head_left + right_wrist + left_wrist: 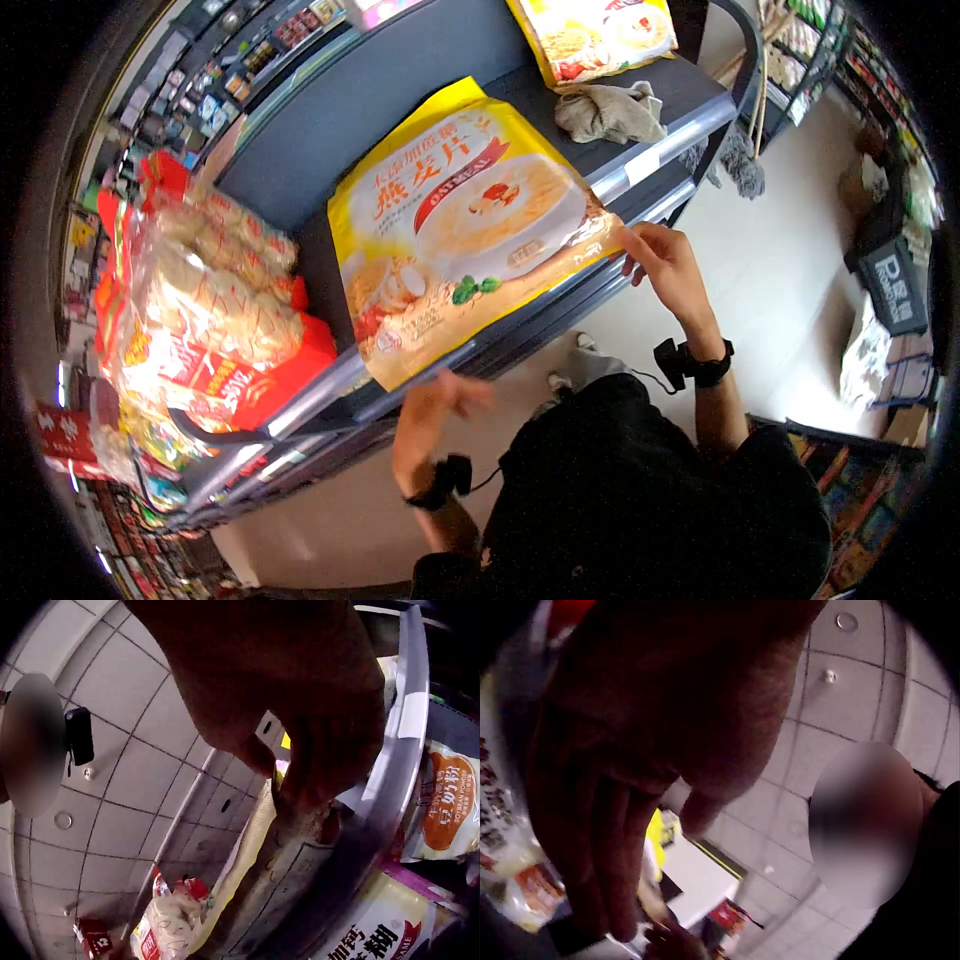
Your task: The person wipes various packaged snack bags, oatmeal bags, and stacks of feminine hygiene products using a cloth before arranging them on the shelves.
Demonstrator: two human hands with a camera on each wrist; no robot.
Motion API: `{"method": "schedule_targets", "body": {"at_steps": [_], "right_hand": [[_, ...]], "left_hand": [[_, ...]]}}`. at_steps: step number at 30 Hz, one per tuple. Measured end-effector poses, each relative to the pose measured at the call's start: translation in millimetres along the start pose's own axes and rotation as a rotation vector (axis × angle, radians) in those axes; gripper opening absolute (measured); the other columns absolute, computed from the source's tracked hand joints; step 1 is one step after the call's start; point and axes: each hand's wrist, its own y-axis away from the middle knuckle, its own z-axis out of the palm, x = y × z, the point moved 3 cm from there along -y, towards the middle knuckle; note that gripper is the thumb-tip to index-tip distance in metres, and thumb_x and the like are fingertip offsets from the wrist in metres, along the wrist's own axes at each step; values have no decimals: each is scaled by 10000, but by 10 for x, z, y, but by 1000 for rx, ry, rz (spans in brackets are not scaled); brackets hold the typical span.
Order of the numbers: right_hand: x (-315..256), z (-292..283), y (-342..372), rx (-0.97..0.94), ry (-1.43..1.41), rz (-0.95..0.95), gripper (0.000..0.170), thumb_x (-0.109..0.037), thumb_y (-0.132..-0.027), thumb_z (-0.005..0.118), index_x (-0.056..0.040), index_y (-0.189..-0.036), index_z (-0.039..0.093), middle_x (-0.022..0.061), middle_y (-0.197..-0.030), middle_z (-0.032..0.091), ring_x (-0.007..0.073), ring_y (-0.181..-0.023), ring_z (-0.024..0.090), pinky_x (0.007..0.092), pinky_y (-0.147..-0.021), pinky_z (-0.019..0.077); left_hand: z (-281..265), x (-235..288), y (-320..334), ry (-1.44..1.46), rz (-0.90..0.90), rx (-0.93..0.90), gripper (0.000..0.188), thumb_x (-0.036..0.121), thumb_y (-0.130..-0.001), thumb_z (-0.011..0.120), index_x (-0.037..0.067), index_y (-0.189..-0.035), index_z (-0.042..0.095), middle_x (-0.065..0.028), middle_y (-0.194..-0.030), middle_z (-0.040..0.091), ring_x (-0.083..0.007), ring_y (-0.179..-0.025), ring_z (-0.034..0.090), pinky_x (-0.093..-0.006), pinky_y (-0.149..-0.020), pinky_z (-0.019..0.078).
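A large yellow oatmeal bag (pixel 470 235) lies face up on the dark shelf in the head view, its near edge reaching over the front rail. At its right near corner my right hand (pixel 672 272) pinches the bag's edge between thumb and fingers. The right wrist view shows the same right hand (pixel 300 712) gripping the corner of the bag (pixel 251 859) from above. My left hand (pixel 435 420), blurred, is just below the bag's left near corner. In the left wrist view the left hand (pixel 652 735) has fairly straight fingers and holds nothing.
Red and clear packs of round dried noodles (pixel 215 300) stand left on the shelf. Another yellow bag (pixel 610 40) and a crumpled grey cloth (pixel 610 112) lie at the right end. A metal rail (pixel 675 145) edges the shelf. Soybean powder bags (pixel 450 799) sit lower down.
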Motion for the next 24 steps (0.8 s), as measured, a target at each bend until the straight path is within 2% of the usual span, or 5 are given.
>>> {"method": "schedule_targets", "body": {"at_steps": [5,10,14,16,24], "right_hand": [[-54,48,41,141,168,-146,298,-263,-983,616,18,-907,678,104,-677,670,132,-560,595,301,-550,472],[-61,59,77,133,165,-33,296,-255,-1000,606,17,-904,673,74,-735,697,100,-586,620,267,-544,493],[-14,23,66,107,98,-105,237,-214,-972,644,7,-890,666,87,-715,680,127,-576,626,287,-538,501],[-32,-30,48,76,136,-140,234,-240,-948,656,-20,-869,641,159,-672,615,292,-564,625,392,-540,487],[69,-179,-89,-107,118,-232,224,-244,-933,652,-31,-876,617,155,-745,638,345,-639,639,432,-569,501]], "left_hand": [[-57,1695,-201,-593,480,-195,258,82,-849,709,55,-1105,693,-116,-1012,702,-295,-898,685,-394,-794,539],[163,2208,-1692,-995,723,-269,244,136,-890,651,21,-1102,690,-148,-1078,685,-323,-1022,641,-398,-907,494],[270,2024,-2515,-896,640,-634,259,167,-887,665,17,-1096,693,-141,-1082,691,-332,-1029,633,-402,-910,486],[329,1911,-2688,-895,376,-861,255,204,-895,671,25,-1073,708,-126,-1083,702,-315,-1048,626,-406,-945,457],[378,1897,-2862,-857,271,-960,203,224,-901,675,63,-1005,740,-83,-1049,716,-263,-1065,620,-415,-1005,382]]}}
